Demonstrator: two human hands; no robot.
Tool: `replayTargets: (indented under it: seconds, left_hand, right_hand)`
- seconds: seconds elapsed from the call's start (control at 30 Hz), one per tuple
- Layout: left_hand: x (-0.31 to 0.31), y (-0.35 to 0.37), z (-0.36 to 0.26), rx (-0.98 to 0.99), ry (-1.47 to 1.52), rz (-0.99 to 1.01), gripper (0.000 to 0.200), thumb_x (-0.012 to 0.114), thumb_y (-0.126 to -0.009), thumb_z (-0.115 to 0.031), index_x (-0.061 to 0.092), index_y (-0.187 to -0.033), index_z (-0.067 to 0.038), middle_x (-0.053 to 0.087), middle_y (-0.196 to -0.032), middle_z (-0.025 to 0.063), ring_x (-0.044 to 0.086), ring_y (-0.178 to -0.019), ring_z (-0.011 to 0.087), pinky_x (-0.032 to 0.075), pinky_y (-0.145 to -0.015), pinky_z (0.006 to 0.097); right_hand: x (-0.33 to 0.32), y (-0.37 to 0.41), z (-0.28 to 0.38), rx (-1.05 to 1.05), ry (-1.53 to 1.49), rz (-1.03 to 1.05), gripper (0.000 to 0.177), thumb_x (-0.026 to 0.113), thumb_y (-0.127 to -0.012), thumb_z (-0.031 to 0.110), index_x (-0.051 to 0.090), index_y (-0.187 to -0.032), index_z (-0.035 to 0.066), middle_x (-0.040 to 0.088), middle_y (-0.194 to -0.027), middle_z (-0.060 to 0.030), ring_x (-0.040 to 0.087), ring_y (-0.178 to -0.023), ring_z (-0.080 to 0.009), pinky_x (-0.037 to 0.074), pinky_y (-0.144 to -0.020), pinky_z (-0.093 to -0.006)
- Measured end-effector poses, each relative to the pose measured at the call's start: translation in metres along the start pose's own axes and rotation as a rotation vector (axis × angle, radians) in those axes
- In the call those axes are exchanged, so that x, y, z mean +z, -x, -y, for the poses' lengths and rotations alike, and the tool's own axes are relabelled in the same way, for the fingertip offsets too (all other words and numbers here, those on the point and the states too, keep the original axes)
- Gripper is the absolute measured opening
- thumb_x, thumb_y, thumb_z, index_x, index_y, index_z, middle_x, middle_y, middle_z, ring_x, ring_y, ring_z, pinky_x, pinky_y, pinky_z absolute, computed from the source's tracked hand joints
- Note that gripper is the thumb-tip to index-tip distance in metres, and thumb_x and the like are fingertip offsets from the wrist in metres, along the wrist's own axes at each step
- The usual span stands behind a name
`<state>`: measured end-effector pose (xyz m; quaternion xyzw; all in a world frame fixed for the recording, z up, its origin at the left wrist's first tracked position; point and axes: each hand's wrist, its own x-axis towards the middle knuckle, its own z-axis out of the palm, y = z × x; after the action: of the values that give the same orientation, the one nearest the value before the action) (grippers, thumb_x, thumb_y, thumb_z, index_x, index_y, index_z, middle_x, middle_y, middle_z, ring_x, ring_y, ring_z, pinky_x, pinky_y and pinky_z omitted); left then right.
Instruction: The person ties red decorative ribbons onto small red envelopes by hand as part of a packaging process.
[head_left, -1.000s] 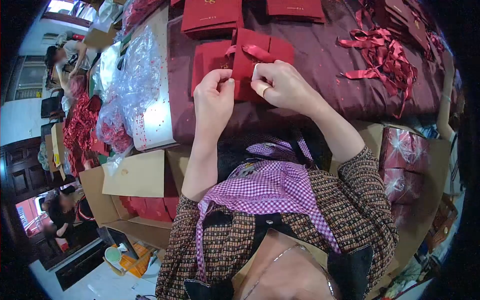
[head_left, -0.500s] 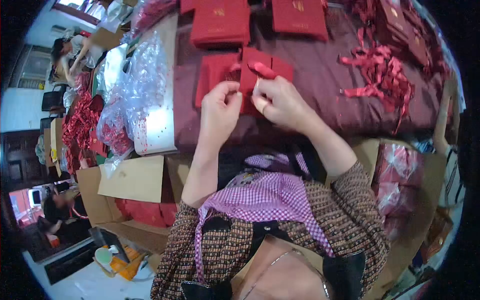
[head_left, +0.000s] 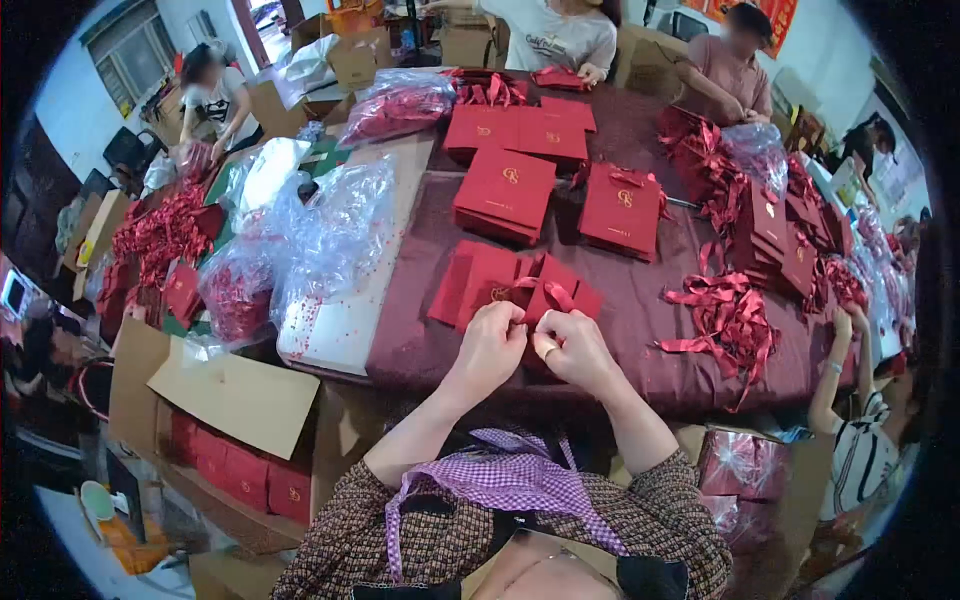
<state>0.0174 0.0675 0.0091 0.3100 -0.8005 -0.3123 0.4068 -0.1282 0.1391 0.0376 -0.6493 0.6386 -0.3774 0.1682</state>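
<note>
My left hand [head_left: 496, 343] and my right hand [head_left: 576, 350] are close together at the near side of the table, both with fingers pinched. Between and above them, a red ribbon [head_left: 558, 296] loops up from a red paper gift bag [head_left: 583, 296]; its ends run into my fingertips, which partly hide them. A ring sits on my right hand. Under and left of this bag lie more flat red bags [head_left: 462, 275]. Just beyond are a stack of red bags with gold print [head_left: 505, 190] and another stack [head_left: 618, 215].
Loose red ribbons [head_left: 725, 315] lie heaped at the right. Clear plastic bags [head_left: 335, 225] cover the white board at the left. Open cartons with red bags [head_left: 235, 470] stand below the table edge. Several other people work around the table.
The view has tilted up, showing more of the table and the people beyond. My hands have come closer together, and the ribbon in my right fingers now forms a loop above the bag.
</note>
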Motion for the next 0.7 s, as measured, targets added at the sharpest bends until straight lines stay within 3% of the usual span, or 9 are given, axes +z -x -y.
replayTargets:
  seconds: [0.17, 0.27, 0.4, 0.53, 0.63, 0.7]
  left_hand:
    - [-0.003, 0.01, 0.001, 0.036, 0.002, -0.052, 0.014, 0.063, -0.075, -0.001, 0.057, -0.087, 0.003, 0.06, -0.083, 0.0181, 0.06, -0.08, 0.0345, 0.048, -0.071, 0.0416]
    - [-0.003, 0.017, 0.002, 0.113, -0.008, -0.088, 0.014, 0.061, -0.074, -0.001, 0.053, -0.086, 0.0, 0.057, -0.082, 0.0168, 0.054, -0.083, 0.0371, 0.043, -0.073, 0.0462]
    - [-0.009, 0.022, -0.004, 0.11, -0.045, -0.074, 0.013, 0.061, -0.074, 0.001, 0.055, -0.085, 0.001, 0.058, -0.083, 0.0173, 0.056, -0.084, 0.0367, 0.045, -0.075, 0.0435]
    - [-0.009, 0.017, -0.003, 0.091, 0.069, -0.046, 0.01, 0.059, -0.074, 0.0, 0.057, -0.083, 0.001, 0.057, -0.082, 0.0173, 0.055, -0.083, 0.0363, 0.045, -0.073, 0.0441]
    - [-0.005, 0.014, -0.002, 0.141, 0.076, -0.064, 0.011, 0.059, -0.074, -0.001, 0.057, -0.085, 0.001, 0.056, -0.081, 0.017, 0.054, -0.081, 0.0359, 0.044, -0.072, 0.0445]
    - [-0.007, 0.009, -0.006, 0.08, 0.111, -0.011, 0.009, 0.059, -0.076, 0.001, 0.06, -0.085, 0.003, 0.058, -0.08, 0.0165, 0.058, -0.08, 0.0342, 0.047, -0.072, 0.0412]
  right_hand:
    - [0.012, 0.006, 0.013, -0.132, 0.168, -0.118, 0.007, 0.062, -0.071, 0.007, 0.056, -0.069, 0.005, 0.059, -0.063, -0.0133, 0.056, -0.06, -0.0333, 0.044, -0.062, -0.041]
    - [0.016, 0.008, 0.022, -0.338, 0.428, -0.143, 0.013, 0.062, -0.07, 0.008, 0.05, -0.065, 0.006, 0.054, -0.057, -0.0116, 0.056, -0.059, -0.0294, 0.04, -0.063, -0.0394]
    - [0.018, 0.012, 0.037, -0.404, 0.636, -0.132, 0.011, 0.062, -0.071, 0.012, 0.052, -0.071, 0.008, 0.055, -0.062, -0.0083, 0.057, -0.058, -0.0247, 0.039, -0.068, -0.0367]
    - [0.017, 0.009, 0.034, -0.34, 0.576, -0.112, 0.01, 0.061, -0.071, 0.009, 0.052, -0.069, 0.006, 0.056, -0.061, -0.0119, 0.057, -0.06, -0.0295, 0.042, -0.065, -0.0397]
    - [0.016, 0.004, 0.018, -0.082, 0.189, -0.068, 0.008, 0.059, -0.074, 0.005, 0.053, -0.07, 0.002, 0.057, -0.064, -0.0187, 0.056, -0.063, -0.0394, 0.045, -0.057, -0.0455]
    - [0.013, 0.003, 0.013, -0.019, 0.114, -0.05, 0.007, 0.059, -0.075, 0.006, 0.055, -0.072, 0.002, 0.057, -0.065, -0.0183, 0.056, -0.063, -0.0383, 0.045, -0.058, -0.0443]
